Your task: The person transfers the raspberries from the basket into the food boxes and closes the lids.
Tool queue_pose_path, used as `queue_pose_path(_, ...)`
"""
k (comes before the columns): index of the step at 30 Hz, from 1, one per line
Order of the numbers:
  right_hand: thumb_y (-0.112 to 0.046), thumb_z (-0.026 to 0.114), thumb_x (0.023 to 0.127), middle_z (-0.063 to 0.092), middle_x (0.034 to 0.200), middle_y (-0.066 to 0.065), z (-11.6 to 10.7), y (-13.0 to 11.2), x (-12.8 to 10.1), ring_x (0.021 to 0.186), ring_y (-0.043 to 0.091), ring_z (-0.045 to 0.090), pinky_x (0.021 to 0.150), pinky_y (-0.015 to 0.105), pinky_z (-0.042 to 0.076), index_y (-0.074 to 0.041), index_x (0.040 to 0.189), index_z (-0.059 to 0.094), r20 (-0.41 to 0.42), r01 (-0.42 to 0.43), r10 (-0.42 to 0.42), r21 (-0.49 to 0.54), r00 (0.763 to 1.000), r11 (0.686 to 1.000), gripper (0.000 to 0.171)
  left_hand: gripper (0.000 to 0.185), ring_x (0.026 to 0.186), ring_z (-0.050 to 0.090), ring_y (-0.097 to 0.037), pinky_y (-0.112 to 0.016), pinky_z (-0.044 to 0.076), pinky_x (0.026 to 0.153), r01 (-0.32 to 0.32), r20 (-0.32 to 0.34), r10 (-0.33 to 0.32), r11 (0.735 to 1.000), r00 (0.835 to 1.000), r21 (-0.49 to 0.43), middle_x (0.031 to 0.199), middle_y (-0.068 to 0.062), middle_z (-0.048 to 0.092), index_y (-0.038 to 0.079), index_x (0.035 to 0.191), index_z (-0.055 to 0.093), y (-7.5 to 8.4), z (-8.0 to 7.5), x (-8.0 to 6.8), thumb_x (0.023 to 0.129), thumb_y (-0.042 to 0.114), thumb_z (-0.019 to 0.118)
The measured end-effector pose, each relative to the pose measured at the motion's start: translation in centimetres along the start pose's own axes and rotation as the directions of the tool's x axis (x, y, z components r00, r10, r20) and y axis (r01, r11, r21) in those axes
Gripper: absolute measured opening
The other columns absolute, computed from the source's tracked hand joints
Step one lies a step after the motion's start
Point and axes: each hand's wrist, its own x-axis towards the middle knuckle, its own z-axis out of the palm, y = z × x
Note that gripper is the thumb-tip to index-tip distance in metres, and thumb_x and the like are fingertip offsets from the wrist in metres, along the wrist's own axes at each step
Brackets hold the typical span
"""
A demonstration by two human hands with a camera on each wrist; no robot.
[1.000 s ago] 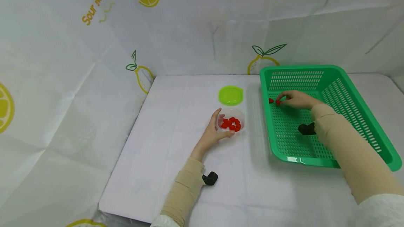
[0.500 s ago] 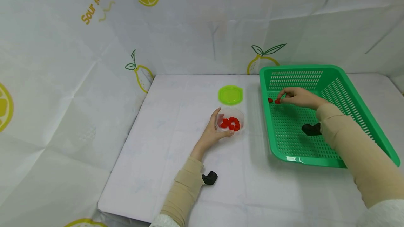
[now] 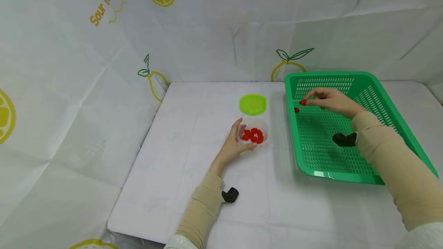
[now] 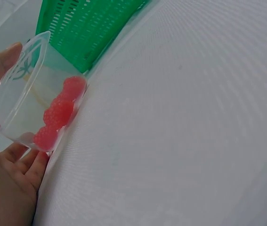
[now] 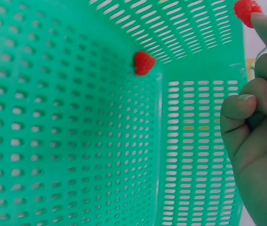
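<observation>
My right hand (image 3: 332,100) pinches a raspberry (image 3: 303,102) between thumb and fingertip, raised above the floor of the green basket (image 3: 296,153). Another raspberry (image 5: 144,63) lies in the basket near its left wall. On the table, my left hand (image 3: 231,150) grips a clear plastic tub (image 3: 265,126), thumb on the near side and fingers round the far side. Several red raspberries (image 4: 59,113) rest on the tub's bottom, which sits on the white cloth in the left wrist view.
A lime-green lid (image 3: 253,104) lies flat just behind the tub. The white-covered table (image 3: 166,156) ends at a left edge. A curtain (image 3: 214,30) with lemon prints hangs behind it. The basket's walls stand to the right of the tub.
My right hand has lifted the raspberry off the basket floor, moving up and toward the back. The left hand and the tub have stayed put.
</observation>
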Motion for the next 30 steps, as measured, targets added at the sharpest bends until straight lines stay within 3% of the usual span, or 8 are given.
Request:
queue_pose_path(7, -0.036, 0.055, 0.093, 0.051, 0.072, -0.005, 0.1, -1.2, -0.2, 0.070, 0.016, 0.045, 0.064, 0.032, 0.041, -0.011, 0.115, 0.058, -0.014, 0.070, -0.069, 0.100, 0.998, 0.993, 0.034, 0.095, 0.136, 0.032, -0.015, -0.047, 0.027, 0.113, 0.001, 0.004, 0.000, 1.000, 1.000, -0.016, 0.145, 0.006, 0.038, 0.039, 0.145, 0.016, 0.0, 0.0, 0.0, 0.074, 0.033, 0.078)
queue_pose_path(19, -0.035, 0.060, 0.090, 0.052, 0.073, -0.004, 1.9, -5.4, 0.2, 0.080, 0.017, 0.048, 0.072, 0.027, 0.044, -0.013, 0.112, 0.061, 0.001, 0.120, -0.121, 0.154, 0.993, 0.981, 0.032, 0.096, 0.136, 0.033, -0.016, -0.047, 0.028, 0.112, -0.002, 0.003, 0.002, 1.000, 1.000, 0.001, 0.145, 0.006, 0.038, 0.038, 0.146, 0.015, -0.3, 0.0, 0.1, 0.073, 0.035, 0.077)
queue_pose_path(25, -0.031, 0.064, 0.087, 0.052, 0.074, 0.005, 3.4, -7.2, 0.8, 0.069, 0.017, 0.046, 0.062, 0.029, 0.042, -0.013, 0.109, 0.063, 0.012, 0.154, -0.159, 0.191, 0.987, 0.969, 0.028, 0.098, 0.135, 0.034, -0.017, -0.047, 0.029, 0.112, -0.006, 0.001, 0.006, 1.000, 1.000, 0.004, 0.146, 0.003, 0.037, 0.030, 0.148, 0.014, -0.2, 0.0, 0.2, 0.074, 0.032, 0.077)
queue_pose_path(30, -0.027, 0.065, 0.088, 0.056, 0.074, 0.000, 4.6, -8.1, 1.5, 0.064, 0.023, 0.042, 0.051, 0.030, 0.036, -0.013, 0.106, 0.065, 0.034, 0.182, -0.192, 0.196, 0.981, 0.964, 0.023, 0.098, 0.135, 0.034, -0.018, -0.048, 0.029, 0.111, -0.002, 0.005, 0.002, 1.000, 1.000, 0.010, 0.146, 0.002, 0.037, 0.028, 0.149, 0.013, -0.1, 0.1, 0.2, 0.074, 0.034, 0.077)
